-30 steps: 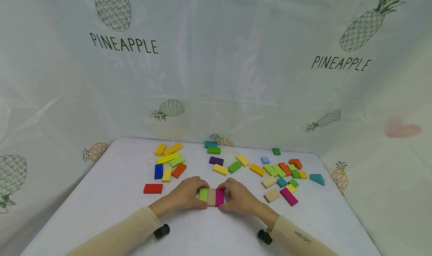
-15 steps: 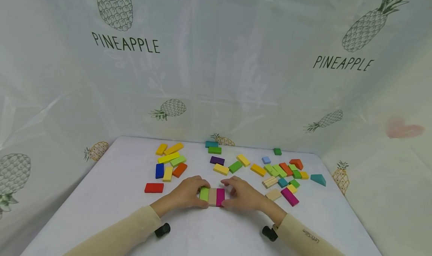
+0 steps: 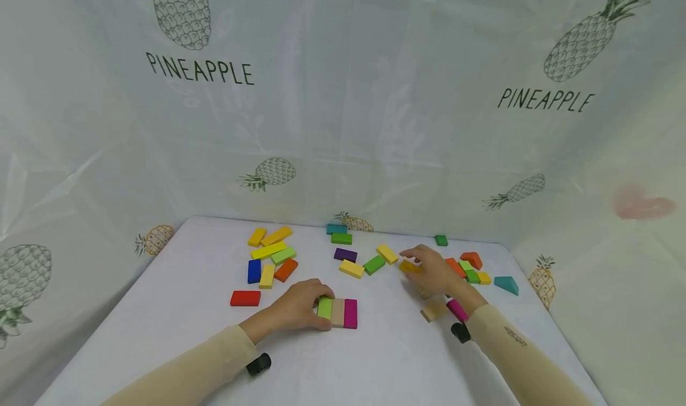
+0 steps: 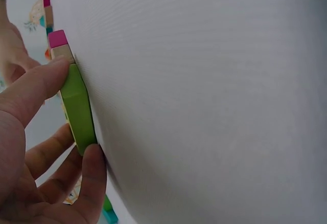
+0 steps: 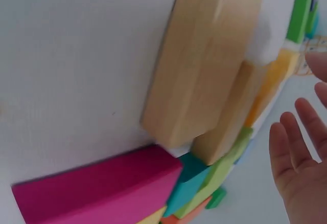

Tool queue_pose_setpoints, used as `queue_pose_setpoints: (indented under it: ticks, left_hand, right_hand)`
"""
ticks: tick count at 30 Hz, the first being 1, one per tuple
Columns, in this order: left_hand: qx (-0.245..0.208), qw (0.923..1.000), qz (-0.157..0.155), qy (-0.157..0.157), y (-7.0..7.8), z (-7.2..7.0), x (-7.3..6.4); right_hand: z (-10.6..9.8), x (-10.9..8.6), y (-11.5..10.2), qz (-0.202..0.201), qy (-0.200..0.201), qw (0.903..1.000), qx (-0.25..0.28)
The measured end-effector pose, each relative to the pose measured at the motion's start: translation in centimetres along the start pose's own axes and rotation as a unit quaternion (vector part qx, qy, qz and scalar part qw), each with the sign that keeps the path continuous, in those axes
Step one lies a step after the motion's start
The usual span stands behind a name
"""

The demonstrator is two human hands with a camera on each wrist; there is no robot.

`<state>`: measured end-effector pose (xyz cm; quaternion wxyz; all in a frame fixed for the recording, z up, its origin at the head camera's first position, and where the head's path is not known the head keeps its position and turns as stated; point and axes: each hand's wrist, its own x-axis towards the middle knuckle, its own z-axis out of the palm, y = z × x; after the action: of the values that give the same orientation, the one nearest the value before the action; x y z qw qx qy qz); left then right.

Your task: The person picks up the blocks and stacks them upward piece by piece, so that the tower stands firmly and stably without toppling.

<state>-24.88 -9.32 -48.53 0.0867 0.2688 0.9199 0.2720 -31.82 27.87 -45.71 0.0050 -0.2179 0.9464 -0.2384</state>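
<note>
Block row, three pieces side by side, flat on the table: ran left to right, pieces' long axes pointing away from the person. Right hand: fingers loosely spread, nothing seen held, well right of the row and farther out. Left hand: the nearer one, pinched the row's left-end light-green block. Amber block: lay partly hidden by the right hand; whether touched could not be told.
</note>
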Motion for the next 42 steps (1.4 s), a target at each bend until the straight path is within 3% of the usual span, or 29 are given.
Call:
queue_pose_setpoints:
  ticks: [6,17,29,42]
  left_hand:
    - [0.002,1.0,0.0,0.001,0.0,0.0,-0.1]
    - [0.003,1.0,-0.002,0.001,-0.1,0.0,-0.1]
    - [0.001,1.0,-0.005,0.003,-0.1,0.0,-0.1]
    - [0.003,1.0,-0.006,0.002,0.3,0.0,0.0]
  right_hand:
    - [0.4,0.5,0.5,0.029,-0.012,0.9991,-0.028]
    - [1.7,0.1,-0.9,0.076,-0.053,0.9957,-0.003]
    - [1.6,-1.0,-2.3,0.054,-0.105,0.9927,0.025]
    - [3.6,-2.6,-4.6,0.018,-0.08,0.995,0.058]
